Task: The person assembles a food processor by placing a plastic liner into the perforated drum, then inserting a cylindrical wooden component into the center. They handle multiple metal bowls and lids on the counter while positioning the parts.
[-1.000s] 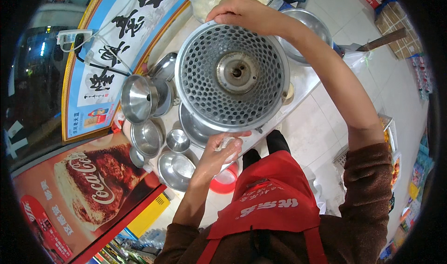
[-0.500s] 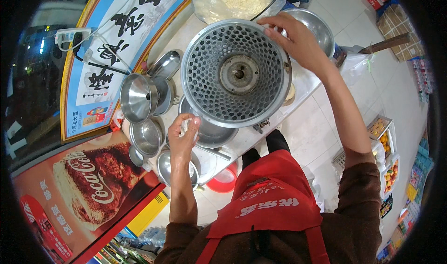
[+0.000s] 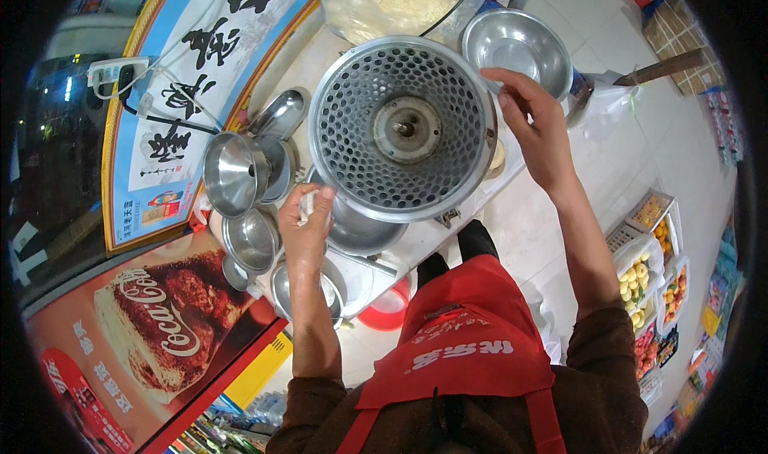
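A large round metal drum (image 3: 340, 130), its sloping inner wall full of holes and a spindle at its centre, sits on the white counter in front of me. My left hand (image 3: 306, 228) is closed on a crumpled white cloth or tissue (image 3: 307, 206) beside the drum's lower left rim. To the right of the rim hovers my right hand (image 3: 532, 126), fingers loosely curled and thumb apart, with nothing visible in it. Under the drum's near side shows a metal basin (image 3: 364, 232); its far part is hidden by the drum.
A metal funnel (image 3: 234, 174), a scoop (image 3: 278, 124) and a small pot (image 3: 250, 240) stand at the left. Behind the drum are a clear bag of pale crumbly stuff (image 3: 400, 6) and a steel bowl (image 3: 516, 50). On the floor lie a red basin (image 3: 384, 318) and fruit crates (image 3: 634, 282).
My right hand has left the drum's far right rim and moved nearer to me, off the metal. My left hand has shifted slightly left and away from me, still holding the white cloth or tissue.
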